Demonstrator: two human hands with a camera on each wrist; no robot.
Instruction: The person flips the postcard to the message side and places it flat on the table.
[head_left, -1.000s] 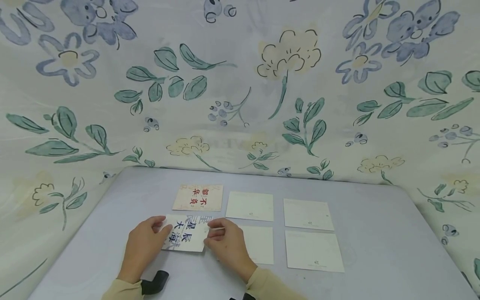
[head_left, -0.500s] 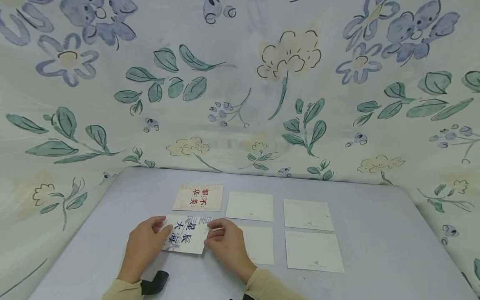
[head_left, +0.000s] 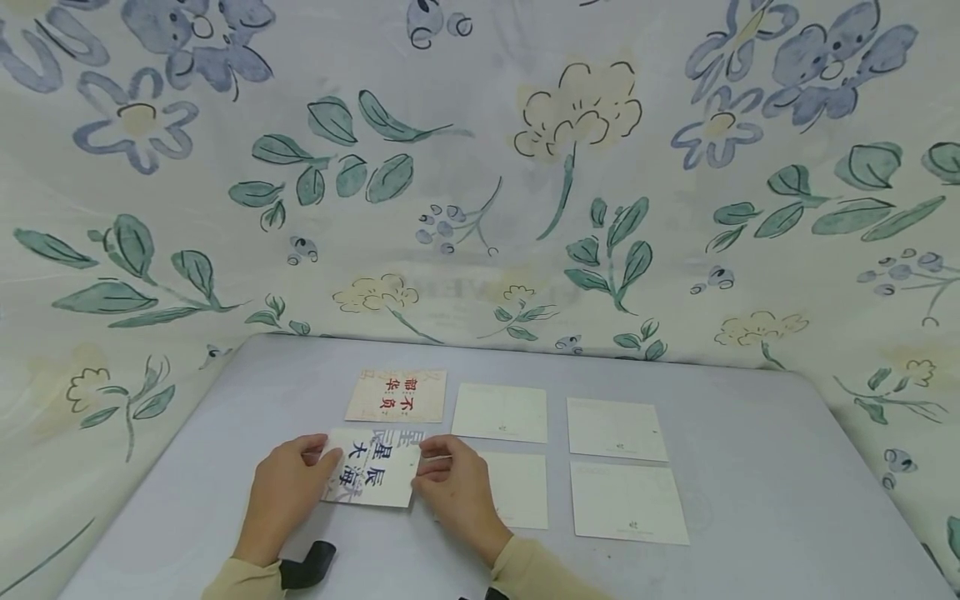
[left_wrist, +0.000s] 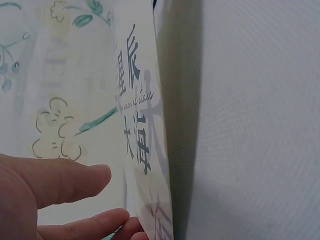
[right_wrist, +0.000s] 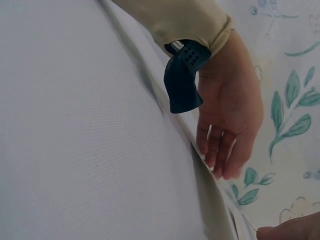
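A white postcard (head_left: 371,483) printed with dark blue Chinese characters is in front of me, left of the middle of the head view. My left hand (head_left: 288,492) holds its left edge, thumb over the printed face. At the opposite edge, my right hand (head_left: 461,492) pinches the card between thumb and fingertips. Seen edge-on in the left wrist view, the postcard (left_wrist: 142,125) rises close over the table with the left thumb (left_wrist: 85,181) beside it. In the right wrist view, the left hand (right_wrist: 227,100) appears beyond the card, and only the right thumb (right_wrist: 290,229) shows nearby.
A cream postcard (head_left: 396,396) with red characters lies behind the held one. Pale, mostly blank cards (head_left: 501,412) lie in rows to the right, including a front one (head_left: 517,492) partly covered by my right hand. The white table (head_left: 757,467) meets a flowered cloth (head_left: 480,208).
The right end of the held postcard dips slightly towards me, then comes back up and a little right, with the right fingertips following. My left hand shifts slightly left. The other cards stay put.
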